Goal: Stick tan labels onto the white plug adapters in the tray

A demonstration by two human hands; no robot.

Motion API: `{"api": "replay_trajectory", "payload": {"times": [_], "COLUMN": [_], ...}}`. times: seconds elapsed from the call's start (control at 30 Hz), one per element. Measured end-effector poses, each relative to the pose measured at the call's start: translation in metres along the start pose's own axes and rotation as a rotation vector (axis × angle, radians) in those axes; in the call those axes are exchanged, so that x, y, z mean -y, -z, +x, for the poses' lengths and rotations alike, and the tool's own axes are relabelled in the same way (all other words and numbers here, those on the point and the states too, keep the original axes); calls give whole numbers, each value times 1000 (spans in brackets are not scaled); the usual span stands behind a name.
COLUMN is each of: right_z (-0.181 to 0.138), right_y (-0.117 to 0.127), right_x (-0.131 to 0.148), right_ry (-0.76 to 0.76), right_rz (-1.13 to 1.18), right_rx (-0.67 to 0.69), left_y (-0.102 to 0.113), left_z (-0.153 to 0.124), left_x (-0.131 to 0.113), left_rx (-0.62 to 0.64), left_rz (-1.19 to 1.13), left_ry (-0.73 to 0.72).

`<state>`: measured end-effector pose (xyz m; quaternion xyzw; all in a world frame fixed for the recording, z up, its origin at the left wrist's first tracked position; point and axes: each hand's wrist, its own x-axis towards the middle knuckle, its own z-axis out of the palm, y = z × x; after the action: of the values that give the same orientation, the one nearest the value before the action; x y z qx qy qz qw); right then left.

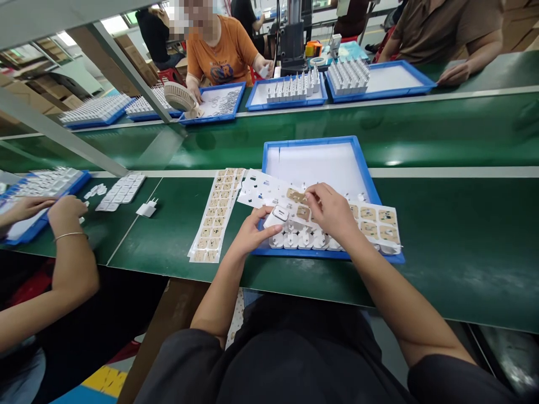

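My left hand (252, 230) grips a white plug adapter (278, 214) over the near edge of a blue tray (314, 145). My right hand (332, 210) pinches at a tan sticker (297, 196) on a white label sheet (269, 191) lying across the tray. A row of white adapters (301, 240) stands along the tray's front edge. A second sheet with tan labels (377, 220) lies under my right wrist. The tray's far half shows a bare white liner.
A long strip of tan labels (215, 216) lies left of the tray on the green bench (463, 235). A co-worker's hands (63, 210) rest at the left by another blue tray (42, 191) and loose adapters (147, 209). Across the conveyor sit people and several trays (381, 78).
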<state>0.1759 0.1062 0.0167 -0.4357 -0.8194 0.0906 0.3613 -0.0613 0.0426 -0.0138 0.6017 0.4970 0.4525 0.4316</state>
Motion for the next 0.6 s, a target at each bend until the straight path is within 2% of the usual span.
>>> {"api": "replay_trajectory", "payload": {"times": [0.13,0.27,0.33,0.4,0.5,0.6], "right_z": [-1,-5,-8,-12,-17,-19], "right_y": [4,7,8,7,5,3], "right_x": [-1,6,10,12,12,13], "right_ry": [15,267,404,477,507,478], "right_rz": [69,43,-6,-57,-30,102], "right_rx": [-178,-269,-237,-145,21,103], "left_y": [7,10,9,7,3,-2], "left_z": [-6,-19,-26,-30,-30,-27], "left_x": [-4,-18,-26,-33,-40,-40], "left_rx": [-69,-161,-137,-56,24,0], "left_rz": [-52,-279,-473,-615,-675,-643], "left_ry": [56,160,202,230,258,263]}}
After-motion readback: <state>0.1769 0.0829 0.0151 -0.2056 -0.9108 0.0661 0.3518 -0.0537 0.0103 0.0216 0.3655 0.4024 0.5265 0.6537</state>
